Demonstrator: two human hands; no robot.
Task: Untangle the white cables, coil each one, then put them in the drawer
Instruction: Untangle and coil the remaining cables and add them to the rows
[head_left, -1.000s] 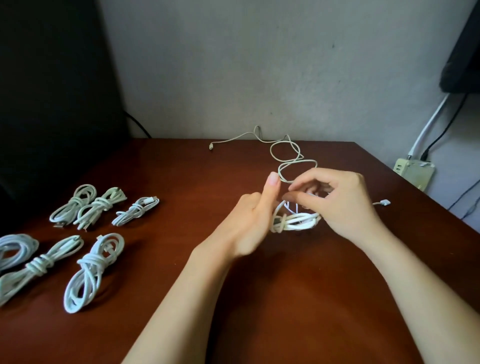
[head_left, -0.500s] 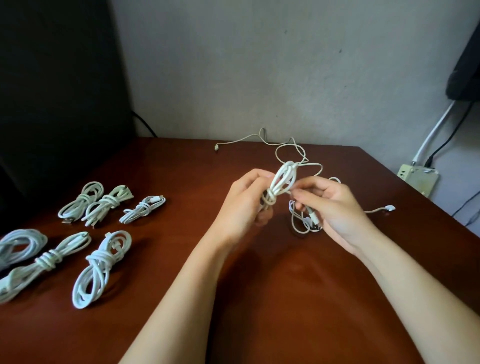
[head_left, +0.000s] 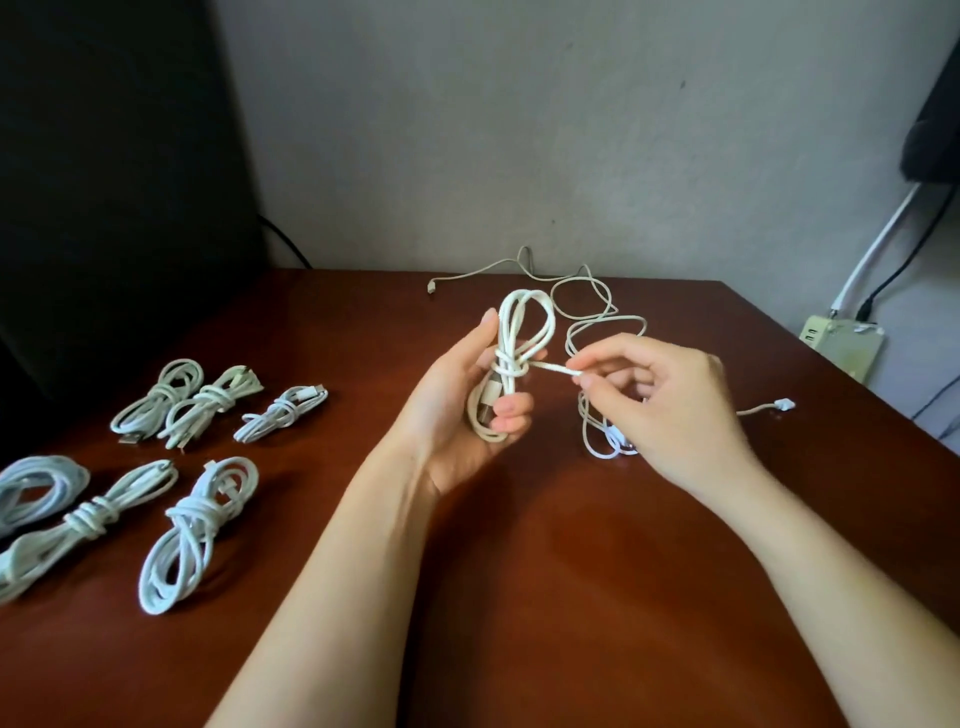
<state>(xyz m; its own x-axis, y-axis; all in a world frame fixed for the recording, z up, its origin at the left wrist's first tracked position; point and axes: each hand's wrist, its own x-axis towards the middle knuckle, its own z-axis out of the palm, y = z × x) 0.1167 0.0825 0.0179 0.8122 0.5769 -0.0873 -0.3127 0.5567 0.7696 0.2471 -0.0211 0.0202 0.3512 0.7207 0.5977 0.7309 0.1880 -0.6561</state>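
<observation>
My left hand (head_left: 457, 415) grips a coiled white cable (head_left: 519, 332) upright above the brown table (head_left: 519, 597), with a wrap of cable round the coil's middle. My right hand (head_left: 670, 410) pinches that cable's free end (head_left: 558, 368), which runs taut sideways from the wrap. Behind my right hand a loose white cable (head_left: 592, 306) lies in tangled loops on the table, with one plug (head_left: 783, 404) at the right and another end (head_left: 432, 287) near the wall. No drawer is in view.
Several coiled and tied white cables (head_left: 192, 525) lie in two rows on the table's left part. A dark panel (head_left: 104, 182) stands at the far left. A power strip (head_left: 841, 343) with cords hangs by the wall at the right.
My left hand has turned the coil upright and opened its palm toward me. My right hand drew the free end out to the right.
</observation>
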